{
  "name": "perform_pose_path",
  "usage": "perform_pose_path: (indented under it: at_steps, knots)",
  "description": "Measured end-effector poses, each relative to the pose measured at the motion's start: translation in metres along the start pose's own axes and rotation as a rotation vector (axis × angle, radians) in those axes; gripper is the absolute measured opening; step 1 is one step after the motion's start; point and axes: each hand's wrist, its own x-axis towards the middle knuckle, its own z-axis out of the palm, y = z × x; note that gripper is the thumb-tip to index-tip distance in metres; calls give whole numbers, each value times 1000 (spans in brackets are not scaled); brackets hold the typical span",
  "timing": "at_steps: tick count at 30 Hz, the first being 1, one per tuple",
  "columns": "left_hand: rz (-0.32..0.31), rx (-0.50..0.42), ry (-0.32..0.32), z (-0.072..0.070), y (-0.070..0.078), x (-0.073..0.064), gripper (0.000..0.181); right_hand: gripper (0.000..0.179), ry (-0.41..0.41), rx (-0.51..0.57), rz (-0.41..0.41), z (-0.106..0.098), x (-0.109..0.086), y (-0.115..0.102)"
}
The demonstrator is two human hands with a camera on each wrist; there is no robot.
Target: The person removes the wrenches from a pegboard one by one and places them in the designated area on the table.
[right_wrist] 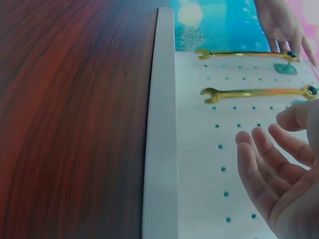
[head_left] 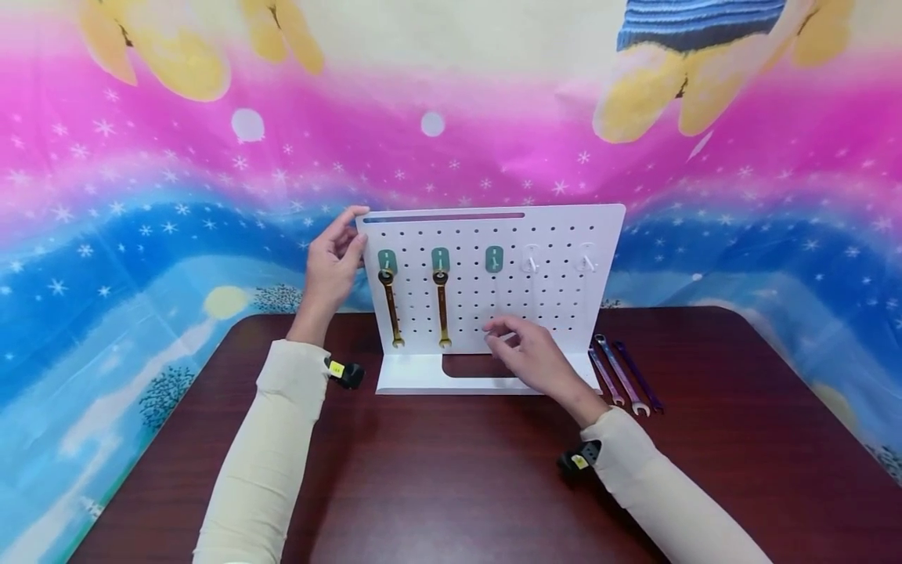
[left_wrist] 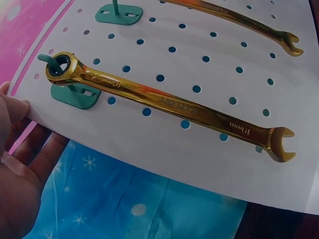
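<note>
A white pegboard stands upright on the table, and my left hand holds its upper left edge, thumb at the front and fingers behind, as the left wrist view shows. Beside that hand a gold wrench hangs by its ring end from a green hook. A second gold wrench hangs the same way to its right. My right hand hovers in front of the lower board, its fingers loosely bent and nothing between them. In the right wrist view, the right hand overlaps the perforated panel.
A bare green hook and two clear hooks, one a clear hook, sit along the board's upper row. Several wrenches, among them a purple wrench, lie on the dark wooden table right of the board. A printed cloth hangs behind.
</note>
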Motion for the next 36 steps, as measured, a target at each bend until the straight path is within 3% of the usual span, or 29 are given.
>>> perform_pose_path:
  at_steps: [11,24,36]
  knots:
    - [5,-1,2,-2,0,0,37,35,16,88,-30,32,19,-3]
    - [4,-26,12,-1,-2,0,36,37,24,113,74,56,34,-16]
    - [16,6,12,0,-3,-1,36,7,68,167,67,67,32,-21]
